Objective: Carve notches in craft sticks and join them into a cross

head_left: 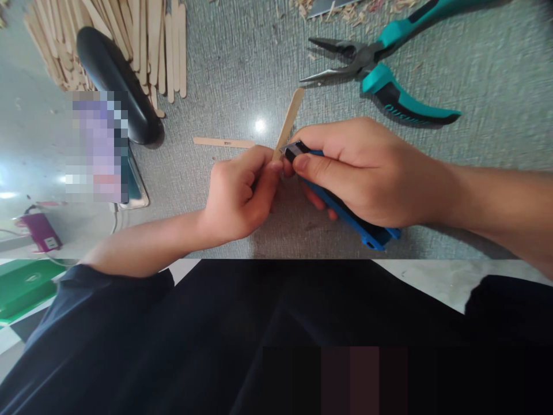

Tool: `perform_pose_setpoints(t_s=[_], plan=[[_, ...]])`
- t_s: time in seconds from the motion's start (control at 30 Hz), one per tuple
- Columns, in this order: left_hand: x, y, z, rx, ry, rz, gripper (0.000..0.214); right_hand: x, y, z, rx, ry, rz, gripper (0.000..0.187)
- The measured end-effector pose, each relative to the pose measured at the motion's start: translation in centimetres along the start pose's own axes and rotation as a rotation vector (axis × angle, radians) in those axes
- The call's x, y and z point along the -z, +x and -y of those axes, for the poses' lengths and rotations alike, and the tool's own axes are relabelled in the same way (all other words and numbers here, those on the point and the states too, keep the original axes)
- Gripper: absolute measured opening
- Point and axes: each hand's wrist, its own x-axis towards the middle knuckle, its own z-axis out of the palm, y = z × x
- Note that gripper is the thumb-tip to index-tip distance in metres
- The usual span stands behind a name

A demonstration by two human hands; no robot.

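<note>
Between the thumb and fingers of my left hand is the lower end of a wooden craft stick, which slants up and to the right. My right hand is wrapped round a blue and black utility knife. Its short blade points left and lies at the stick, close to my left fingertips; whether it cuts into the wood I cannot tell. A second craft stick with a small dark mark lies flat on the table, just beyond my left hand.
Teal needle-nose pliers lie with jaws apart at the back right. Wood shavings and a metal blade edge are behind them. Many craft sticks lie back left, beside a black case, a partly blurred phone and a purple adapter.
</note>
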Motion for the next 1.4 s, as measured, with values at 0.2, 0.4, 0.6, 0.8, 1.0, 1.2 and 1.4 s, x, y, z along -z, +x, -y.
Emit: perform_pose_setpoints(t_s=[0.2,0.4,0.6,0.8,1.0,1.2,1.4], plan=[[-0.1,0.1,0.0,-0.071,0.216,0.003,0.030,-0.4,-0.5,0.0,0.007,-0.195,-0.090,0.045],[-0.1,0.1,0.4,-0.205,0.469,-0.005,0.028,-1.0,-0.8,0.1,-0.028,-0.374,-0.140,0.042],[-0.4,0.1,1.0,-0.282,0.572,-0.017,0.029,-0.8,-0.1,1.2,-0.342,-0.171,-0.020,0.042],[-0.3,0.2,1.2,-0.254,0.520,-0.009,0.033,-0.4,-0.1,1.0,-0.153,-0.330,-0.124,0.050],[-0.3,0.1,1.2,-0.245,0.532,-0.005,0.037,-0.1,0.3,1.8,-0.414,-0.147,0.042,0.047],[0.0,0.4,0.4,-0.216,0.389,0.012,0.030,1.0,0.4,1.4,-0.332,0.200,0.147,0.048],[0.5,0.1,-0.6,-0.003,0.125,0.063,0.034,1.5,0.2,0.2,-0.249,0.406,0.238,0.034]])
